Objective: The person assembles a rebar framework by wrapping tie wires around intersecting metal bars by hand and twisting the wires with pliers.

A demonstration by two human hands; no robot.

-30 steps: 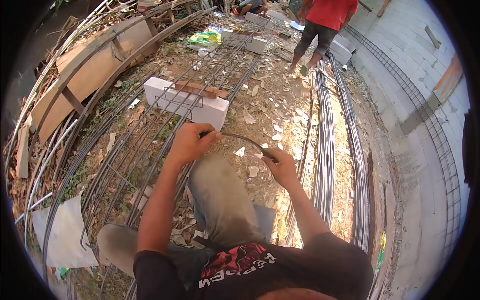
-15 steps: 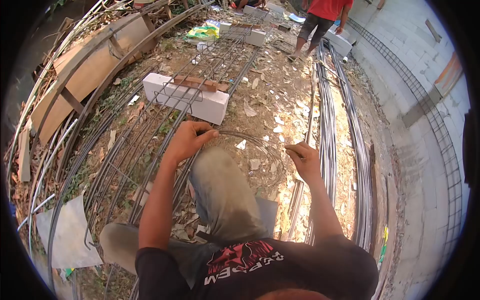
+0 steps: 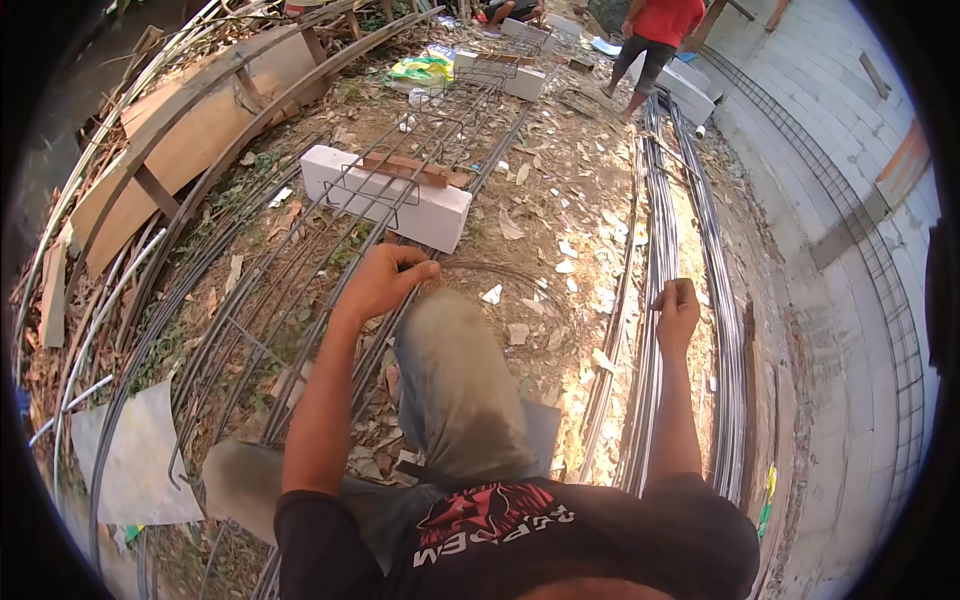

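Note:
My left hand (image 3: 388, 280) is closed in a pinch on a thin, dark wire (image 3: 490, 266), just above my bent knee. The wire curves out to the right in a loose loop that fades against the leaf litter. Well to the right, my right hand (image 3: 678, 312) is raised over a bundle of steel bars, with thumb and fingers pressed together. Whatever lies between those fingers is too fine to make out. Beyond my left hand, a rebar cage (image 3: 400, 160) rests across a white block (image 3: 385, 200) with a brown wood piece (image 3: 405, 168) on it.
Long steel bars (image 3: 660, 230) run along the ground at right, beside a grey block wall (image 3: 850, 120). Curved wooden frames (image 3: 205, 180) and boards lie at left. A grey sheet (image 3: 135, 455) sits lower left. A person in a red shirt (image 3: 665, 15) stands farther off.
My right hand has moved right, away from the wire loop and over the bars, still pinched. My left hand keeps its hold. The person in red has shifted slightly; the view has tilted a little.

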